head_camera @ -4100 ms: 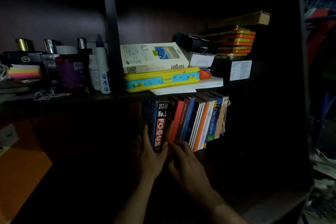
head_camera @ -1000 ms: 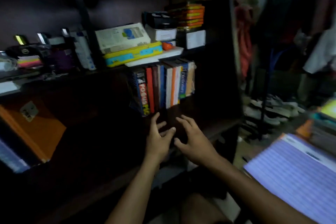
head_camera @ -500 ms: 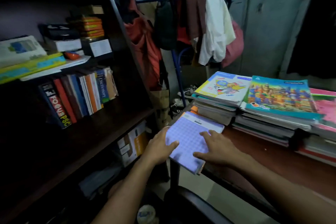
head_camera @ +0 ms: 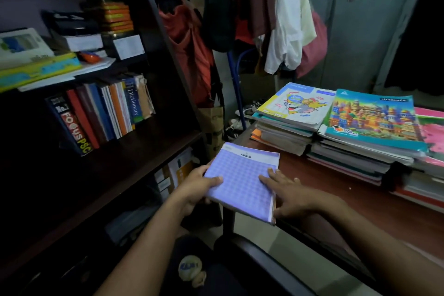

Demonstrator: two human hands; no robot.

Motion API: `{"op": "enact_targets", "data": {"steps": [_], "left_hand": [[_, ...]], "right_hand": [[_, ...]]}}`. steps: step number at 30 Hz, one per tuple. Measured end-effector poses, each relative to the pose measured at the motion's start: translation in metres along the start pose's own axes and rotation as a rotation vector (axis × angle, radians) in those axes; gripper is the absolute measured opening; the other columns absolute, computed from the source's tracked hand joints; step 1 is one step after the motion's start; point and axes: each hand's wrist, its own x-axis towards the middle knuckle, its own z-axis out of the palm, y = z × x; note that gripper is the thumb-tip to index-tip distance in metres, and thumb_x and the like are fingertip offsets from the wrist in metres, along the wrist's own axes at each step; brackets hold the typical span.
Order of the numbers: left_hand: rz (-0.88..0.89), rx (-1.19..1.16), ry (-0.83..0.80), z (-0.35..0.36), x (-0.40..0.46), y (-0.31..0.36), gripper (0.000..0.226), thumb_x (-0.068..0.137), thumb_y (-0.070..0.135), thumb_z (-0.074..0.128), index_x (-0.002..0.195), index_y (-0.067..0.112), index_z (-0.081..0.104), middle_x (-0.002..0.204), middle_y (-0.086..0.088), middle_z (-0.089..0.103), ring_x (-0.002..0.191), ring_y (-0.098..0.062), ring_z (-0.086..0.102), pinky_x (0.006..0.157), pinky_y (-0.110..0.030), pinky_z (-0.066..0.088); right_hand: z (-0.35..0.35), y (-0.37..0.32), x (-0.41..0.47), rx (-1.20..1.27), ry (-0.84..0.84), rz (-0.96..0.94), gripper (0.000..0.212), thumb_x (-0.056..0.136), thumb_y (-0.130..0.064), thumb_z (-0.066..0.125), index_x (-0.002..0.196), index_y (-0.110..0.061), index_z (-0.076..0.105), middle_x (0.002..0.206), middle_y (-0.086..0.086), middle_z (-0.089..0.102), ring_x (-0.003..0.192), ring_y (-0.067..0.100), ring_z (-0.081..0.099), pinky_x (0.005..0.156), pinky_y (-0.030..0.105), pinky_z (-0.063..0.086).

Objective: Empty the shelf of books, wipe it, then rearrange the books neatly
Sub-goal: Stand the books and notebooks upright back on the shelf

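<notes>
Purple notebook point(head_camera: 242, 181) lies flat at the tabletop's point(head_camera: 355, 190) near left corner, overhanging the edge, long axis running away from the person. It looks light, thin and floppy, best taken by both side edges. Left hand point(head_camera: 197, 187) grasps its left edge; right hand point(head_camera: 286, 190) rests flat, fingers straight, on its right side.

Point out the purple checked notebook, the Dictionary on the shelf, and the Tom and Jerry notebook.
purple checked notebook point(head_camera: 242, 182): head view, middle of its cover.
Dictionary point(head_camera: 133, 103): head view, blue spine at the lettering.
Tom and Jerry notebook point(head_camera: 296, 106): head view, cover picture, top of its stack.
</notes>
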Motion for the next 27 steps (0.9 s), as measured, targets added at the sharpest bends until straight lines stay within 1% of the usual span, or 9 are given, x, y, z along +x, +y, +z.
{"op": "enact_targets", "data": {"steps": [3,6,10,12,14,17,21,24,27], "left_hand": [[-0.029,-0.102,0.042,-0.016,-0.009,0.006,0.028,0.099,0.017,0.064,0.125,0.011,0.06,0.08,0.0,0.069,0.049,-0.006,0.059,0.041,-0.022,0.041],[-0.004,-0.169,0.078,-0.04,-0.022,0.011,0.026,0.099,0.014,0.063,0.124,0.009,0.06,0.071,0.0,0.068,0.045,-0.007,0.055,0.039,-0.021,0.039],[-0.004,-0.227,0.219,-0.089,-0.046,0.01,0.034,0.098,0.013,0.064,0.128,0.0,0.057,0.074,-0.004,0.067,0.049,-0.01,0.056,0.037,-0.019,0.039],[-0.02,-0.288,0.299,-0.116,-0.064,0.006,0.043,0.097,0.014,0.065,0.137,0.005,0.051,0.085,-0.004,0.066,0.057,-0.011,0.057,0.038,-0.019,0.043],[-0.02,-0.392,0.386,-0.148,-0.089,-0.004,0.05,0.096,0.014,0.066,0.142,0.015,0.048,0.096,-0.005,0.063,0.067,-0.012,0.057,0.041,-0.021,0.048],[0.006,-0.487,0.466,-0.191,-0.124,-0.022,0.034,0.095,0.013,0.063,0.129,0.014,0.063,0.091,-0.006,0.063,0.066,-0.013,0.058,0.046,-0.024,0.051],[0.011,-0.553,0.685,-0.236,-0.17,-0.06,0.027,0.097,0.01,0.057,0.122,0.013,0.066,0.095,-0.005,0.064,0.072,-0.015,0.059,0.048,-0.026,0.053],[-0.066,-0.541,0.826,-0.25,-0.188,-0.093,0.024,0.099,0.009,0.056,0.121,0.016,0.061,0.101,-0.006,0.062,0.079,-0.018,0.06,0.05,-0.031,0.055],[-0.126,-0.478,0.875,-0.251,-0.198,-0.122,0.034,0.098,0.01,0.056,0.131,0.018,0.055,0.116,-0.009,0.064,0.089,-0.02,0.064,0.053,-0.031,0.057]], "right_hand": [[0.003,-0.005,0.003,-0.082,0.112,-0.128,0.098,0.09,-0.048,0.065,0.161,-0.022,0.004,0.169,0.004,-0.002,0.155,0.023,-0.005,0.123,0.042,0.006],[0.02,-0.024,0.015,-0.146,0.401,-0.277,0.078,0.091,-0.055,0.049,0.159,-0.032,0.018,0.166,-0.003,0.018,0.154,0.024,0.015,0.119,0.046,0.02],[0.024,-0.055,0.039,0.116,0.702,-0.534,0.062,0.091,-0.009,0.068,0.146,-0.025,0.046,0.15,-0.005,0.049,0.136,0.015,0.046,0.113,0.026,0.035],[0.009,-0.086,0.051,0.245,0.781,-0.597,0.062,0.084,0.003,0.072,0.137,-0.024,0.054,0.138,-0.005,0.058,0.126,0.014,0.055,0.107,0.017,0.036],[-0.01,-0.131,0.065,0.331,0.775,-0.645,0.056,0.084,0.003,0.062,0.133,-0.024,0.057,0.134,-0.004,0.061,0.12,0.014,0.058,0.101,0.014,0.038],[-0.026,-0.197,0.087,0.362,0.757,-0.736,0.055,0.08,-0.008,0.049,0.131,-0.026,0.057,0.133,-0.005,0.06,0.118,0.019,0.06,0.097,0.03,0.046],[-0.021,-0.278,0.121,0.276,0.663,-0.838,0.056,0.085,-0.004,0.06,0.131,-0.038,0.056,0.134,-0.014,0.057,0.112,0.019,0.058,0.087,0.04,0.051],[-0.005,-0.319,0.144,0.224,0.458,-0.871,0.048,0.083,-0.017,0.064,0.13,-0.029,0.063,0.131,-0.005,0.062,0.117,0.023,0.06,0.096,0.041,0.05],[0.017,-0.347,0.16,0.124,0.352,-0.868,0.049,0.084,-0.008,0.062,0.13,-0.022,0.063,0.129,0.003,0.061,0.118,0.028,0.06,0.097,0.037,0.047]]}}
